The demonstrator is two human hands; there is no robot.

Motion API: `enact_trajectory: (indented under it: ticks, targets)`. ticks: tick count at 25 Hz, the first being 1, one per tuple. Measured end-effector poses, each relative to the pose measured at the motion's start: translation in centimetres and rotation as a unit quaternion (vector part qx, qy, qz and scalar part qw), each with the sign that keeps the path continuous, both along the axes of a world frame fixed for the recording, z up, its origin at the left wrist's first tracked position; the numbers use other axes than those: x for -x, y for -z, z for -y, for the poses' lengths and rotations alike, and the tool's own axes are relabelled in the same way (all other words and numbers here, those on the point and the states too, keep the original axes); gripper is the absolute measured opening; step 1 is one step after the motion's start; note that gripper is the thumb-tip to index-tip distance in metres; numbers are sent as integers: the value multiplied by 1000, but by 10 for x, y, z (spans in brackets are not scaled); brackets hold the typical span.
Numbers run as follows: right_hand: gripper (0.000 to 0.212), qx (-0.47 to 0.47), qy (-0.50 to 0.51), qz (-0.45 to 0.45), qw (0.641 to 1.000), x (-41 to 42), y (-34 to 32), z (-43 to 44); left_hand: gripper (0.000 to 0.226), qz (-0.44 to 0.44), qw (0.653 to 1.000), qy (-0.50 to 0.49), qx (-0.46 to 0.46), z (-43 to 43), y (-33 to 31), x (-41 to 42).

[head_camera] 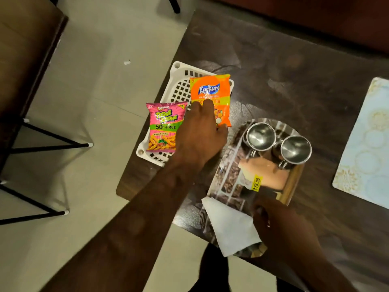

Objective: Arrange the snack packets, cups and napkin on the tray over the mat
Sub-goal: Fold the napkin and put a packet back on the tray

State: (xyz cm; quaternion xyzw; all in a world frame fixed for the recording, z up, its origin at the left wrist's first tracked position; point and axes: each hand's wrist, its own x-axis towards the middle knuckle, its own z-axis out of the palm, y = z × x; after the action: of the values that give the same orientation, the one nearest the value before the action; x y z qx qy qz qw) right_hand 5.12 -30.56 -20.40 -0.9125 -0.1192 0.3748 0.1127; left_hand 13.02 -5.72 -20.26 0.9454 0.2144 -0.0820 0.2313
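Note:
An orange Kurkure packet lies across the right side of a white slotted tray. My left hand rests on the packet's lower half, fingers closed on it. A pink Bingo packet lies on the tray's near left part. To the right is a printed mat holding two steel cups side by side. A white napkin lies on the mat's near end. My right hand sits at the napkin's right edge, fingers curled on it.
The dark table has its left edge just beside the tray. A pale blue patterned mat lies at the right. A chair with black legs stands on the tiled floor at left.

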Motion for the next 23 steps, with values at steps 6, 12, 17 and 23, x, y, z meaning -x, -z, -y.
enact_trajectory:
  ticks: [6,12,17,23]
  targets:
    - [15,-18,-5,-20,1000,12,-4,-6,68,-73,973,117,-183,18,28,-45]
    - [17,-47,1,-34,998,12,-9,3,41,-96,972,115,-180,15,19,-35]
    - [16,-75,24,-66,995,6,-13,9,27,-25,995,34,-95,4,-25,-23]
    - [31,-335,380,-302,807,-6,-27,-1,14,71,993,83,-40,54,-91,67]
